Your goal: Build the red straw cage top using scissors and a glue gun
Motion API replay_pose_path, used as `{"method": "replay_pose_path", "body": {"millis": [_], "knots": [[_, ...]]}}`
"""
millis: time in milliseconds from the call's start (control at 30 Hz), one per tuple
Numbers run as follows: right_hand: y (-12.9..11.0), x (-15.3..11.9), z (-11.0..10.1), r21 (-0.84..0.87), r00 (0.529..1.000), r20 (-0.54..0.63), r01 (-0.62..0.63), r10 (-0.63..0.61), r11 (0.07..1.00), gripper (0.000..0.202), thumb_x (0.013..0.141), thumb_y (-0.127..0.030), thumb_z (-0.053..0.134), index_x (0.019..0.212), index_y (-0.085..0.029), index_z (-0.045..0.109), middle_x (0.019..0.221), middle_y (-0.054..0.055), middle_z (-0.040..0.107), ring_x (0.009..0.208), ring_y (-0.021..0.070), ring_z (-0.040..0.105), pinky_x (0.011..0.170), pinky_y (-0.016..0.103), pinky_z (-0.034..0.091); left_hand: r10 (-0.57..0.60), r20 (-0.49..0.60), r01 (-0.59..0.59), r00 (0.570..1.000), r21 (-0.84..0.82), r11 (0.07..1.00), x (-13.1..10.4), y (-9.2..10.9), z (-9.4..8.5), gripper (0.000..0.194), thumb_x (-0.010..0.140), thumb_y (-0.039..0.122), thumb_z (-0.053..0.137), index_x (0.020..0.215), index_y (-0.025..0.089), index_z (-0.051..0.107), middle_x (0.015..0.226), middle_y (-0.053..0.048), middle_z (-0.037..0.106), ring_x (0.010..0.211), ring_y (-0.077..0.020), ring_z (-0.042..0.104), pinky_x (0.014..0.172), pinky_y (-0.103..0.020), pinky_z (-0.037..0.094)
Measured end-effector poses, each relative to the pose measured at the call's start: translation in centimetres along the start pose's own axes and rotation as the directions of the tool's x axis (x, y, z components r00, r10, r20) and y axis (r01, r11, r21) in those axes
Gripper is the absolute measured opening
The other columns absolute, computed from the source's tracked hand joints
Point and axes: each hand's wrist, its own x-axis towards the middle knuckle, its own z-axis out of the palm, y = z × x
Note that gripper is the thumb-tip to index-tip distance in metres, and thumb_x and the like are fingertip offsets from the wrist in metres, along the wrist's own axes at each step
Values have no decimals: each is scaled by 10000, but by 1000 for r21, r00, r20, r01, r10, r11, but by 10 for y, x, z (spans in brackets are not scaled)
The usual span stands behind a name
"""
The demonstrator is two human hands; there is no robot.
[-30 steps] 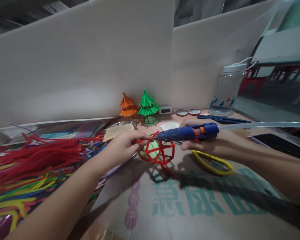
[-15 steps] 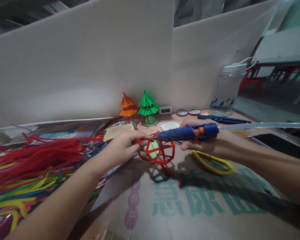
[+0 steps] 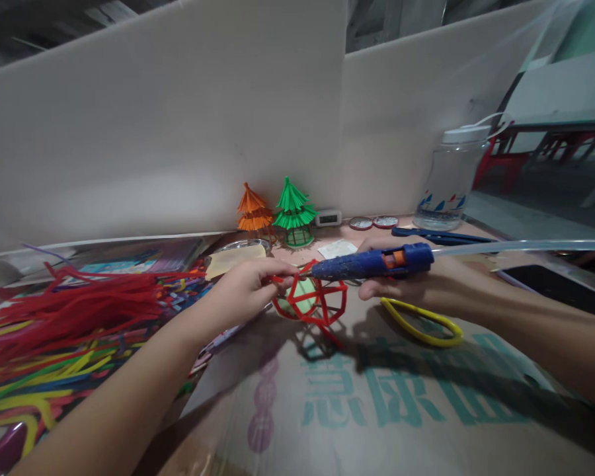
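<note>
A red openwork frame of pipe cleaners point(image 3: 322, 307) is pinched at its upper left by my left hand point(image 3: 250, 287), with the fingers closed. A pale green piece point(image 3: 305, 295) shows inside or behind the frame. My right hand point(image 3: 401, 281) is wrapped round a blue glue gun point(image 3: 371, 262), which lies level and points left. The gun's nozzle is at the top of the red frame, close to my left fingertips; whether it touches cannot be made out. A clear glue stick point(image 3: 525, 246) runs out of the gun's back end. Below my right hand lies a yellow loop point(image 3: 421, 324).
Red pipe cleaners point(image 3: 104, 301) and other coloured ones point(image 3: 44, 377) are heaped at the left. An orange point(image 3: 254, 211) and a green pagoda-like model point(image 3: 295, 215) stand by the wall, near a small digital display point(image 3: 328, 218). At the right are a water bottle point(image 3: 446, 178) and a phone point(image 3: 560, 291).
</note>
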Motion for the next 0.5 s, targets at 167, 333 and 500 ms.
{"method": "replay_pose_path", "body": {"millis": [167,333,500], "knots": [[-4,1,-1,35,999,46,17,-19,999,249,763,-389,774,943,-217,776,878,56,757,748,233,666,644,295,499,16,5,-16,1000,19,1000,0,-3,0,317,868,154,518,1064,218,759,906,-20,752,775,-143,637,666,-227,477],[-1,-1,0,37,999,22,-30,29,999,289,733,-436,797,934,-230,773,769,27,720,625,195,602,529,276,421,9,-9,-8,1000,57,998,0,-3,0,278,901,197,519,1040,209,759,856,-12,735,744,-137,623,662,-227,467],[2,-2,-1,-60,999,-16,-33,32,998,318,734,-523,786,849,-228,760,709,15,676,579,169,529,509,267,362,-4,-24,6,1000,73,997,-1,-1,-1,301,887,173,510,1060,209,754,897,-19,746,782,-146,638,682,-233,475]]}}
